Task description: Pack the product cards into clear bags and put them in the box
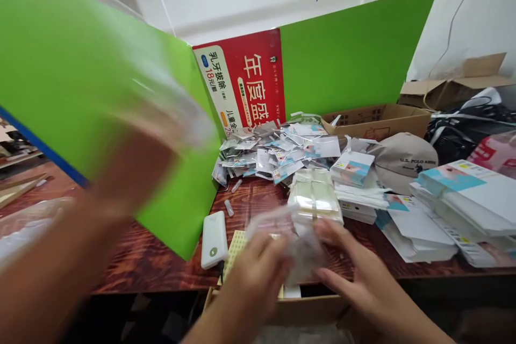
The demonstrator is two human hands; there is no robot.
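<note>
Low in the middle, over the table's front edge, a clear plastic bag (pixel 306 255) is between my two hands. My left hand (pixel 258 274) is closed on the bag's left side. On its right side is my right hand (pixel 357 266), thumb and fingers closing on the edge. Motion blur hides what the bag contains, if anything. Just behind it lies a banded stack of clear plastic sleeves (pixel 314 193). A yellow sheet of small dots (pixel 236 247) sticks out beside my left hand, and an open cardboard box (pixel 306 309) is below both hands.
Another person's blurred hand (pixel 141 164) reaches in from the left with clear plastic. Green boards (pixel 346 59) stand behind a heap of bagged cards (pixel 278 150). A white power bank (pixel 214 239), card stacks (pixel 423 226) and a cap (pixel 403 161) lie on the table.
</note>
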